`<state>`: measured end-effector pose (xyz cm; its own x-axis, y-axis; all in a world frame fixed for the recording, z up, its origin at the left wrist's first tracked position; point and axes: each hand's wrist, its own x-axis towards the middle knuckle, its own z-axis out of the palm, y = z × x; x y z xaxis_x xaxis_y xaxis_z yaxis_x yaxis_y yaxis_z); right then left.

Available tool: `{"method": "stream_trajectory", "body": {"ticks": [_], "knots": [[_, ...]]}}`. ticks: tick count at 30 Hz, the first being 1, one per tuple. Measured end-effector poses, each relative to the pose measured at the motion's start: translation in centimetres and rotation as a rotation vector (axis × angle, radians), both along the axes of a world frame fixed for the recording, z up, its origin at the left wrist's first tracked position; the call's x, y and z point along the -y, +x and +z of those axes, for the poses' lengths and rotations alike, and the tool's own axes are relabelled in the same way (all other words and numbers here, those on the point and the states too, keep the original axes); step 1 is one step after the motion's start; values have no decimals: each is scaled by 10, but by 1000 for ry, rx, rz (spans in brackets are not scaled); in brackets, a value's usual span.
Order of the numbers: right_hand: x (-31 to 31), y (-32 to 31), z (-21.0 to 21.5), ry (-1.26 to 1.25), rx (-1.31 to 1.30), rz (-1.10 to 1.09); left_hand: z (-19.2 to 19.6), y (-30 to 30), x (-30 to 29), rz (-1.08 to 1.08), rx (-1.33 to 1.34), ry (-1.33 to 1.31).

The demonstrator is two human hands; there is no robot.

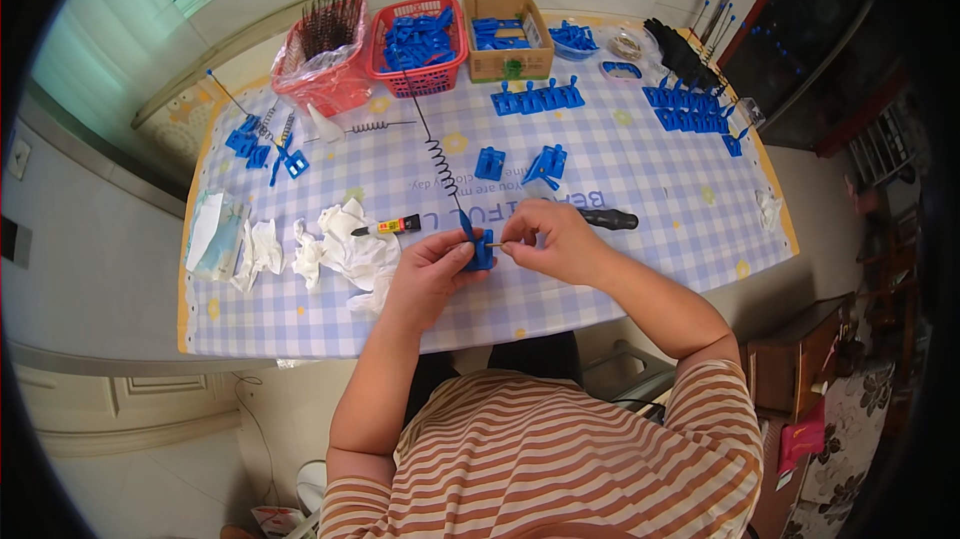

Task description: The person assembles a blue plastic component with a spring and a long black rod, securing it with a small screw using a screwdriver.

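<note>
Near the front of the table my left hand (428,271) is closed on a small blue plastic part (484,253). A dark wire with a coiled spring (441,167) rises from that part and leans toward the far left. My right hand (552,237) pinches a thin brass-coloured pin (495,244), held against the part's right side. Whether the pin is inside the part I cannot tell. Two more blue parts, one flat (490,163) and one with a prong (546,168), lie just beyond my hands. A black handle (610,219) lies beyond my right wrist.
Left of my hands are a black glue tube (388,226) and crumpled tissues (345,251). At the back stand a red bin of wires (330,89), a red basket (420,82) and a cardboard box (508,64) with blue parts. Assembled blue rows (690,111) lie far right, beside black gloves (680,54).
</note>
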<state>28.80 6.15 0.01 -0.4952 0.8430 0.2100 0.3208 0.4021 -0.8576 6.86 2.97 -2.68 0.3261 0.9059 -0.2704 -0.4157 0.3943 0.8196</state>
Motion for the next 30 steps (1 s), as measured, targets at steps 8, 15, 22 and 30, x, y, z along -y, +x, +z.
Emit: {"method": "stream_trajectory", "body": {"ticks": [8, 15, 22, 30], "knots": [[0, 3, 1, -45, -44, -54, 0, -3, -1, -12, 49, -17], [-12, 15, 2, -98, -82, -79, 2, -2, 0, -71, 34, -3], [-19, 10, 36, -169, -190, 299, 9, -4, 2, -264, -35, 6], [-21, 6, 27, -447, -259, 456, 22, -3, 1, -366, -295, 75]]}}
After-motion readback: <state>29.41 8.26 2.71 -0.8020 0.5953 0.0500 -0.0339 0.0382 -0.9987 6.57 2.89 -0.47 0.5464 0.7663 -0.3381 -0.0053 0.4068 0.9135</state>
